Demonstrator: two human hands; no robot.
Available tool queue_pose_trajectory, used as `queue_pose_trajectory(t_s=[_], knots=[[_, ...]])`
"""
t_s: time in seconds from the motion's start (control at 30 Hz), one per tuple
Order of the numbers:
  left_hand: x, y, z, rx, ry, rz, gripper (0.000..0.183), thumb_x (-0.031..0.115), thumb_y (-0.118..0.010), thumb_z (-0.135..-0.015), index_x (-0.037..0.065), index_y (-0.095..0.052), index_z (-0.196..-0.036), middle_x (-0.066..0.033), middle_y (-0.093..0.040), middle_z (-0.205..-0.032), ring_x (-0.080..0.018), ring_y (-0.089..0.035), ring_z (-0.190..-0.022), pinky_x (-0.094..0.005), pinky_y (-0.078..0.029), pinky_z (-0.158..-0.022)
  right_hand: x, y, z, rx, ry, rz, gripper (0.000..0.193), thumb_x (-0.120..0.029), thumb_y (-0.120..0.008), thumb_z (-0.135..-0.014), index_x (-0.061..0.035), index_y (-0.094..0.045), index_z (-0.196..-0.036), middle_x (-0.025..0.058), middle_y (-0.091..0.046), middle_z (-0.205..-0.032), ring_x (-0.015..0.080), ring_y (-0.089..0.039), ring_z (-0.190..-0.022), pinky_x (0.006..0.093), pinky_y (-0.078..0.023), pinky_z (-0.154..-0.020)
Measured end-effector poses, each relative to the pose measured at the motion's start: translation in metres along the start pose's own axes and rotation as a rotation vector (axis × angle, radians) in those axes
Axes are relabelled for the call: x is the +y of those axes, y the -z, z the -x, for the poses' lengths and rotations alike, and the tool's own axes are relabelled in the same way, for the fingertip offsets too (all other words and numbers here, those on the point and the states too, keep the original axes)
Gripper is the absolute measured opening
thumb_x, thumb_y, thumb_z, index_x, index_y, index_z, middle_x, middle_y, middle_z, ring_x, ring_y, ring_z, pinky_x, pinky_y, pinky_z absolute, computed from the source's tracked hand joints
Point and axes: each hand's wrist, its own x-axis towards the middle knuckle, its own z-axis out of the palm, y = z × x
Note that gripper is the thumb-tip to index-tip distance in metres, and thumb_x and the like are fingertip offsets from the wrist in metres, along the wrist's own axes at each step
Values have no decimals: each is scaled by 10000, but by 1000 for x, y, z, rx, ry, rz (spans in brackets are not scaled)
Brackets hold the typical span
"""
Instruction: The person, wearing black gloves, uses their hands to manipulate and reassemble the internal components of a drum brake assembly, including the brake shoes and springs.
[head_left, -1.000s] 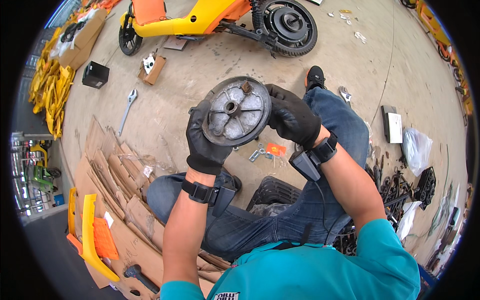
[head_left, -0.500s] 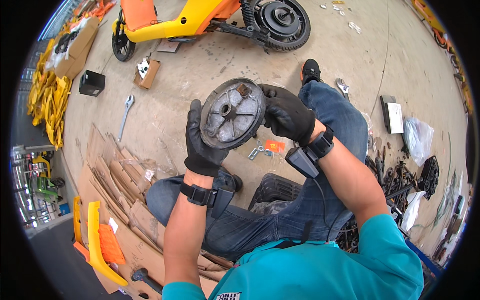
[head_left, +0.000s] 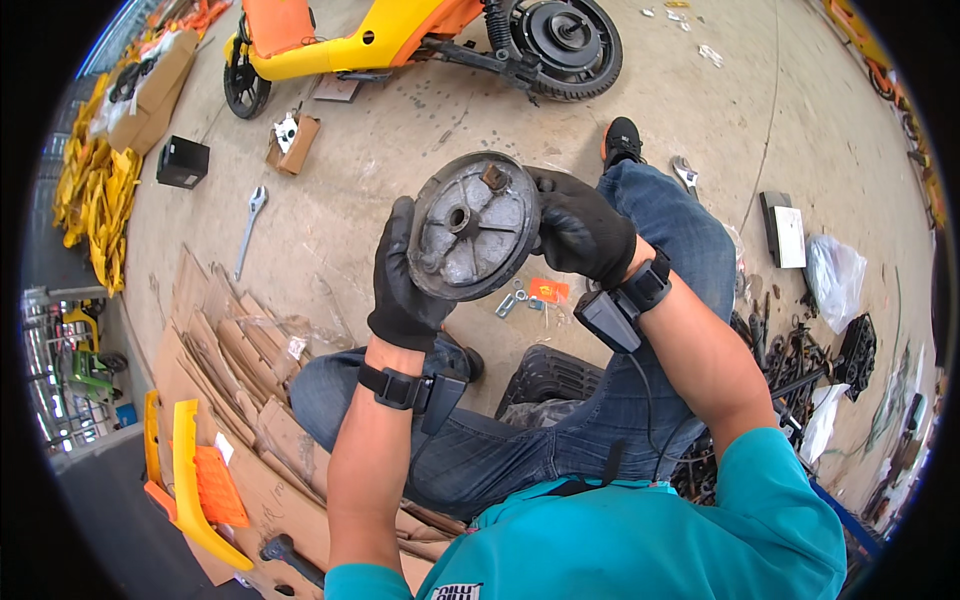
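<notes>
A round grey metal brake plate (head_left: 492, 240), ribbed like the cover of a drum brake, is held up in front of me. It has a hole through its raised hub and a rusty brown lug near its upper rim. My left hand (head_left: 405, 292), in a black glove, is closed on the plate's left and lower edge. On the opposite edge my right hand (head_left: 588, 232), also gloved, grips the rim with bent fingers. The plate's back and some fingertips behind it are hidden. Below it on the floor lie a few small metal fasteners (head_left: 512, 300) by an orange packet (head_left: 548, 290).
A yellow and orange scooter (head_left: 400, 45) stands ahead. At the left are an adjustable wrench (head_left: 250, 232), a black box (head_left: 183, 162) and stacked cardboard (head_left: 225, 385). Another wrench (head_left: 685, 172), a white-topped box (head_left: 788, 237) and piled dark metal parts (head_left: 790, 360) lie at the right.
Both hands have shifted the brake plate slightly to the right and a little upward. Its ribbed side stays turned toward me, and both hands keep their hold.
</notes>
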Motion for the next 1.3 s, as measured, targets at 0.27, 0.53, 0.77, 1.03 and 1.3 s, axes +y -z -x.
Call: queue_pose_trajectory(t_s=[0.27, 0.53, 0.77, 1.03, 1.3], knots=[[0, -4, 5, -95, -21, 32, 500, 396, -431, -1074, 26, -528, -1396, -154, -612, -1353, -271, -615, -1197, -442, -520, -1033, 5, 5, 5, -51, 46, 65, 498, -3, -664, -765, -44, -622, -1259, 131, -648, -1141, 277, -654, -948, 346, -536, -820], [-4, -10, 4, 129, -167, -187, 484, 391, -436, -1075, 41, -526, -1395, -135, -611, -1353, -254, -624, -1181, -409, -534, -1017, 8, 11, 11, -143, -30, 134, 503, 38, -645, -775, -14, -612, -1275, 211, -624, -1281, 382, -615, -1157, 393, -503, -996], [-3, -4, 5, 93, -193, -190, 472, 331, -446, -1076, 87, -420, -1480, -135, -523, -1452, -299, -559, -1299, -518, -541, -1015, 17, 2, 15, 30, -368, 95, 411, -42, -681, -860, -35, -598, -1263, 166, -665, -1195, 344, -655, -1045, 393, -547, -906], [-5, -3, 6, 74, -174, -321, 488, 325, -442, -1074, 34, -420, -1466, -176, -511, -1456, -336, -520, -1336, -541, -488, -1076, 30, 5, 16, 83, -610, -494, 524, -1, -667, -896, 1, -488, -1388, 138, -638, -1237, 268, -652, -1070, 416, -552, -933], [5, -6, 10, 6, -10, -350, 595, 434, -356, -1081, -11, -398, -1473, -236, -513, -1439, -380, -601, -1233, -548, -549, -995, 37, 35, 29, 22, -2, 502, 721, 45, -760, -705, -38, -520, -1380, 196, -615, -1328, 380, -617, -1180, 419, -524, -993]])
